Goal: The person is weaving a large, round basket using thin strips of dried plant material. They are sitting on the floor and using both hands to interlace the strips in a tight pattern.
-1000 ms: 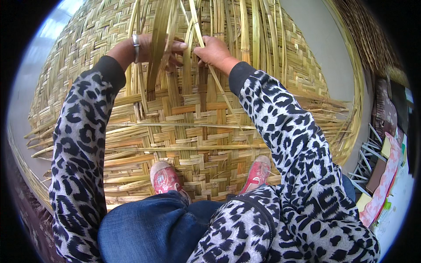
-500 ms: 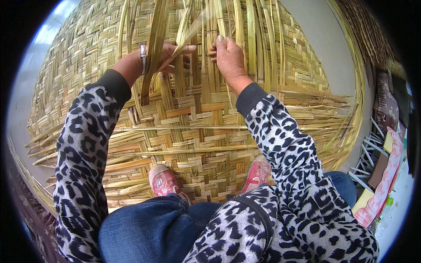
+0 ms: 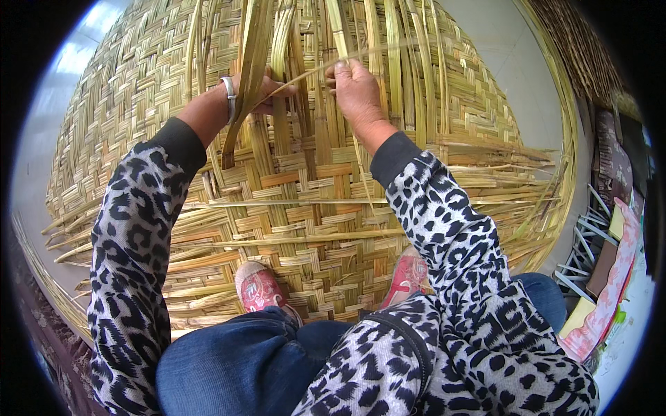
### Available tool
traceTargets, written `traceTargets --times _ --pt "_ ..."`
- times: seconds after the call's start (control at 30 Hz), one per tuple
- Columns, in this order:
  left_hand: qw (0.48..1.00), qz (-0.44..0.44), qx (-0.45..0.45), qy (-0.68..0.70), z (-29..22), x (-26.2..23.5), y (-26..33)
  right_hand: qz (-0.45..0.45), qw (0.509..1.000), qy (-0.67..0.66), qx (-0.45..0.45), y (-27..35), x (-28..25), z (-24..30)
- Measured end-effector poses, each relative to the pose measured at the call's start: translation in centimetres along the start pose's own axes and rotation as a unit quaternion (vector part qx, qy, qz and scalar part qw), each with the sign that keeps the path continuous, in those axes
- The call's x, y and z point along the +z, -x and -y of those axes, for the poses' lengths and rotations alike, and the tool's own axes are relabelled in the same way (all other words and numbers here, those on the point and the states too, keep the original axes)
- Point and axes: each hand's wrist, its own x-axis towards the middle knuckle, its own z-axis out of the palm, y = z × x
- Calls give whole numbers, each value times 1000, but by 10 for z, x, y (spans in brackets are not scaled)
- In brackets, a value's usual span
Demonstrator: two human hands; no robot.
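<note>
bamboo strips are being worked on a large woven mat that is spread over the floor. in the head view, the left hand is being held closed around a bundle of loose upright strips, with a metal bangle being worn at the wrist. the right hand is being pinched on one thin strip, which is being drawn slantwise across to the left hand. compared with a second ago, both hands are being carried further up the mat, away from the finished weave, and the thin strip is now being pulled taut between them; from this it is judged that one strip is being separated for the next crossing. the mat's near edge is being pinned under two pink shoes. coloured packets and sticks are being kept at the right, well apart from the hands.
</note>
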Motion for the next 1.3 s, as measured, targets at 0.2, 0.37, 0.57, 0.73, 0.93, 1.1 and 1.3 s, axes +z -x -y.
traceTargets --times 0.2,0.37,0.57,0.73,0.93,1.1,1.3 --pt "964 16 93 -247 -1 -2 -5 76 994 79 15 15 10 14" --pt "989 1 -12 -148 6 2 -18 96 993 59 39 15 11 19" --pt "999 -6 17 43 17 1 -14 145 989 32 2 13 9 14" --pt "997 -25 21 72 17 3 -10 166 979 -100 59 9 10 11" --pt "997 -15 6 78 13 -2 -3 216 951 -195 101 15 -3 20" --pt "998 -1 -12 60 12 0 -4 224 946 -210 101 20 -7 26" --pt "987 4 106 -121 36 -7 -29 213 961 -167 47 12 3 8"
